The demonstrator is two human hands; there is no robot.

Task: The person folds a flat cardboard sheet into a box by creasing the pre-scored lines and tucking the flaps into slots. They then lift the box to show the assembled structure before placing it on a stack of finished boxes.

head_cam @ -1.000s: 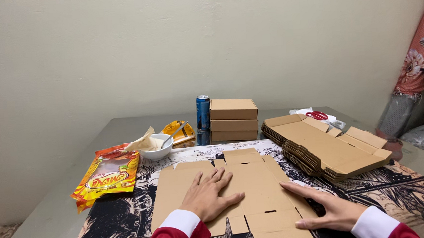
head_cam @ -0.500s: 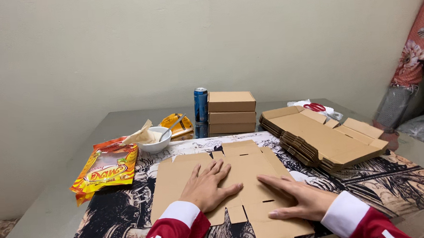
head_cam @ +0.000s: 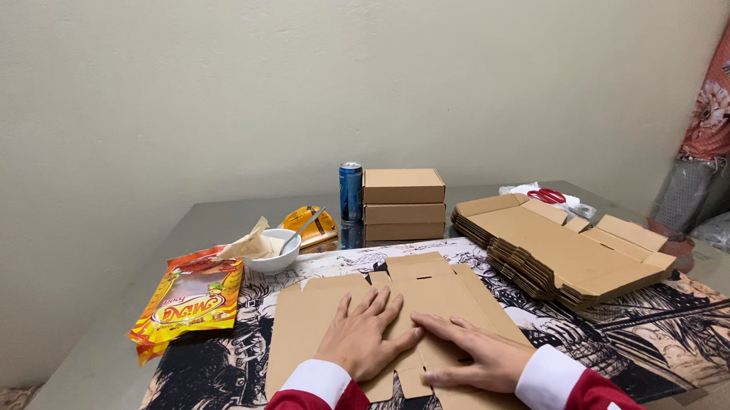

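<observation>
Both arms wear red sleeves ending in broad white cuffs at the wrists. The left hand (head_cam: 363, 338) and right hand (head_cam: 474, 354) are bare, without gloves. A small white marking shows on each sleeve at the bottom edge of the frame.

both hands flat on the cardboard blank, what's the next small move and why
Probably fold up a side flap. The blank lies fully flat on the mat, with the left hand and right hand pressing its middle, and no panel is raised yet. Three finished boxes stand stacked behind it.
</observation>
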